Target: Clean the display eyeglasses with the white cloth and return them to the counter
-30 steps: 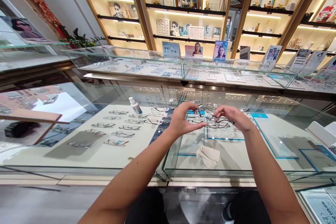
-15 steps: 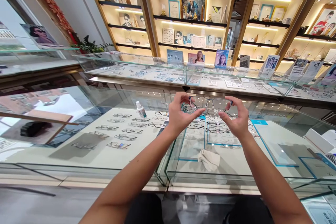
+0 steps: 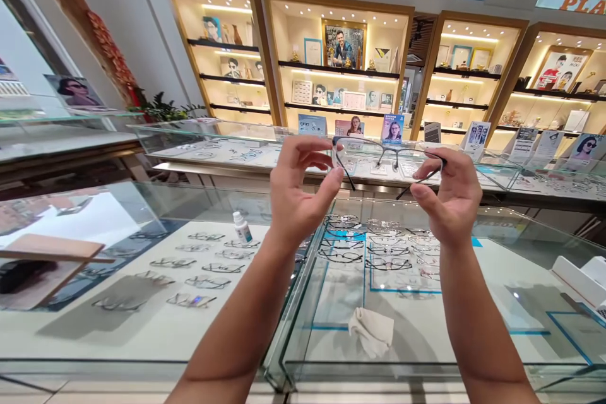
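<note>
A pair of eyeglasses [image 3: 389,149] with a thin dark frame is held up in front of me, above the glass display case. My left hand [image 3: 303,186] pinches it at the left hinge and temple. At the other end, my right hand [image 3: 454,192] grips the right hinge and temple between thumb and fingers. Both temples point back toward me, and the lenses face the far shelves. Below the hands, a crumpled beige cloth [image 3: 372,332] lies on the glass top. A white spray bottle [image 3: 242,228] stands to the left of my left forearm.
Rows of eyeglasses [image 3: 388,263] lie inside the glass display case [image 3: 331,366]. A wooden stand [image 3: 52,252] is at the left, and a white holder [image 3: 580,281] sits at the right. Another glass counter [image 3: 227,167] runs across behind, with lit shelves [image 3: 341,69] beyond it.
Both hands have raised the eyeglasses higher and brought them closer to me. The view has tilted up, showing more of the wall posters. The cloth stays on the glass.
</note>
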Demonstrator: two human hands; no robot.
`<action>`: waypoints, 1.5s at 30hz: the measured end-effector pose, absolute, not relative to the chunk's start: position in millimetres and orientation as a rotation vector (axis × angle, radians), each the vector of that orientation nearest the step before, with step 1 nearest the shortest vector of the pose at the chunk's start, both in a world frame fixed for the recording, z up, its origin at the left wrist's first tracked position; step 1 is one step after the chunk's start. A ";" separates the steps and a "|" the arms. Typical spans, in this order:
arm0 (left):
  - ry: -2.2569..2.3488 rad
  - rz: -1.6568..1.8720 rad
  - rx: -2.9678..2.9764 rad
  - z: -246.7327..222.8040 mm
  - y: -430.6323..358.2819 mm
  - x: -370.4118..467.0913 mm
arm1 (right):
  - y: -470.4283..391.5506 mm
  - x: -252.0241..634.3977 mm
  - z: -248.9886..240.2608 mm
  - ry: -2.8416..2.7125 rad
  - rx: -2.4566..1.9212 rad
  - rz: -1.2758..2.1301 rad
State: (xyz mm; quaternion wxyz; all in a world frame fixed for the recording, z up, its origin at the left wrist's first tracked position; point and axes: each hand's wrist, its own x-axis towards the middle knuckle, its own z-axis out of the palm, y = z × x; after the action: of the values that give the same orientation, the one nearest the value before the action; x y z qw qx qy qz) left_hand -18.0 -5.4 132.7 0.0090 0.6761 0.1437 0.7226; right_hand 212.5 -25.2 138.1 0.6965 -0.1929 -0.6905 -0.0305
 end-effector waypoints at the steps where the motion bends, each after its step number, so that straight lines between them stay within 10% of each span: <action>1: 0.426 2.294 2.083 132.4 -6.0 -19.3 | -24.8 213.1 137.5 -1.539 -0.414 -0.051; 45: 0.746 2.459 1.981 123.8 -16.8 -11.7 | -21.5 219.7 139.6 -1.591 -0.428 -0.100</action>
State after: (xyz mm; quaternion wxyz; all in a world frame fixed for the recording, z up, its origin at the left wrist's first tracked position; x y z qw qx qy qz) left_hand -11.7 -16.8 123.8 -0.0515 0.6097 0.2296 0.7569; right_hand 219.7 -21.5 139.6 0.6784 -0.1904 -0.7082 -0.0444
